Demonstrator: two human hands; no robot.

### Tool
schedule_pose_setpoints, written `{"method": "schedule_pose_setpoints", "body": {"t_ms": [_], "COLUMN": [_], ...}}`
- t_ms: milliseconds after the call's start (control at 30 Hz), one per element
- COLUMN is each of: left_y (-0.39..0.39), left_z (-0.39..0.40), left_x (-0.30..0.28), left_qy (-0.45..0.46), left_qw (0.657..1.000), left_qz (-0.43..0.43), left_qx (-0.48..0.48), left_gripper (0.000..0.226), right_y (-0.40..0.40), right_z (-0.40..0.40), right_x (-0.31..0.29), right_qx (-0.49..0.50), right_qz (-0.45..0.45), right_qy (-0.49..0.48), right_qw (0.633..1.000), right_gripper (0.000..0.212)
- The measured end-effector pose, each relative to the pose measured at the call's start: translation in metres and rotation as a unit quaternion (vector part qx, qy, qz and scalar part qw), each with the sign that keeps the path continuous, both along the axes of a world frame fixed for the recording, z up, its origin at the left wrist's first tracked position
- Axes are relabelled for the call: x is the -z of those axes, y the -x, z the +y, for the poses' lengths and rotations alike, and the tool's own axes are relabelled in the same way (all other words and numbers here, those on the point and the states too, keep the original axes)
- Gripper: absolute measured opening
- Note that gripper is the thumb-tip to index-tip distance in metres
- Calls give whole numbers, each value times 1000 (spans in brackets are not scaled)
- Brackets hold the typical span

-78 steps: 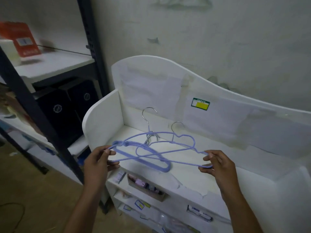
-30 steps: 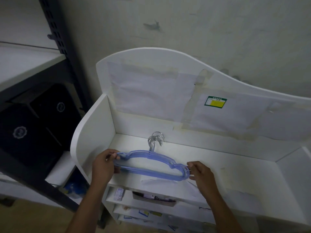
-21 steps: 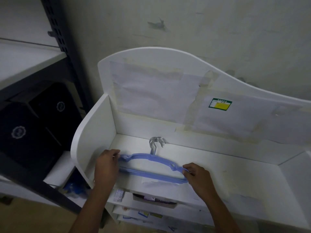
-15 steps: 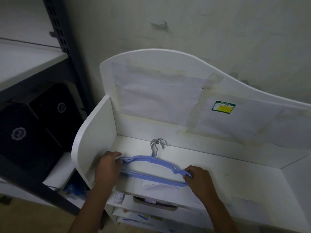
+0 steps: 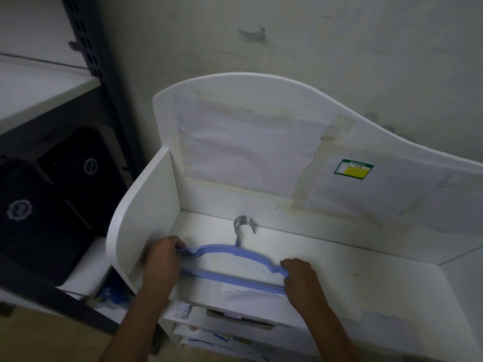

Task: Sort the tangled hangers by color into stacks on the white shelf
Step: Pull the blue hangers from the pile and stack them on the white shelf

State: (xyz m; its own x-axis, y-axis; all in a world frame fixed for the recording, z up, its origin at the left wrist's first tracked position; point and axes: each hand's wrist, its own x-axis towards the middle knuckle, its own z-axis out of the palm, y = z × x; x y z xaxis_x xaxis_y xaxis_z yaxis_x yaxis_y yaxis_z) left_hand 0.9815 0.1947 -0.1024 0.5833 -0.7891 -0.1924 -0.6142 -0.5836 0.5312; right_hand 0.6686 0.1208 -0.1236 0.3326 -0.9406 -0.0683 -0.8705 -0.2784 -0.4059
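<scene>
1. Left hand (image 5: pixel 161 262), lower centre-left of the frame: the fingers are curled over the left end of the hangers (image 5: pixel 230 265) and grip it. The hand sits just beside the left side panel of the shelf (image 5: pixel 379 288).
2. Right hand (image 5: pixel 300 279), lower centre of the frame: the fingers are curled around the right end of the hangers and grip it. The thumb is hidden; its position cannot be told.
3. Position of the hangers: the stack spans the gap between the two hands, on or just above the top board of the shelf, near the board's left front. Contact with the board cannot be confirmed.
4. Orientation: the bottom bar points toward the lower edge of the frame. The hooks (image 5: pixel 243 227) point toward the back panel of the shelf, at centre frame.
5. Appearance: the hangers are light blue, with notched shoulders and a straight bottom bar. They lie aligned one on another and read as one outline. The hooks are silver metal and nested together; at least three curves show.
6. Surroundings: taped paper sheets and a green and yellow label (image 5: pixel 353 169) are on the back panel, at right of centre. A dark rack (image 5: pixel 86 48) stands at the upper left of the frame.
</scene>
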Motion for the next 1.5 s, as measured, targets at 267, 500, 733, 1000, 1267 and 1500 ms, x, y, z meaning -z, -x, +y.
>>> {"method": "schedule_pose_setpoints", "body": {"t_ms": [267,500,733,1000,1267,1500], "left_y": [-3,6,6,6,66,177], "left_z": [-6,-2,-7,7,35,65], "left_x": [3,0,-2,-5,-50,-80], "left_qy": [-45,-26,-36,59,270,301], "left_qw": [997,994,993,997,943,896], "left_qz": [-38,-87,-89,20,189,305], "left_qx": [55,59,63,49,51,119], "left_gripper": [47,39,44,31,27,29], "right_y": [1,-2,-4,18,83,166], "right_z": [-7,-9,-9,-4,32,85], "right_x": [-10,-4,-5,-12,-55,-86], "right_qx": [20,32,26,1,141,184], "right_qz": [41,64,85,-41,-324,-412], "right_qy": [-3,30,26,-22,-15,19], "right_qw": [999,997,996,999,935,892], "right_gripper": [14,17,20,13,15,25]}}
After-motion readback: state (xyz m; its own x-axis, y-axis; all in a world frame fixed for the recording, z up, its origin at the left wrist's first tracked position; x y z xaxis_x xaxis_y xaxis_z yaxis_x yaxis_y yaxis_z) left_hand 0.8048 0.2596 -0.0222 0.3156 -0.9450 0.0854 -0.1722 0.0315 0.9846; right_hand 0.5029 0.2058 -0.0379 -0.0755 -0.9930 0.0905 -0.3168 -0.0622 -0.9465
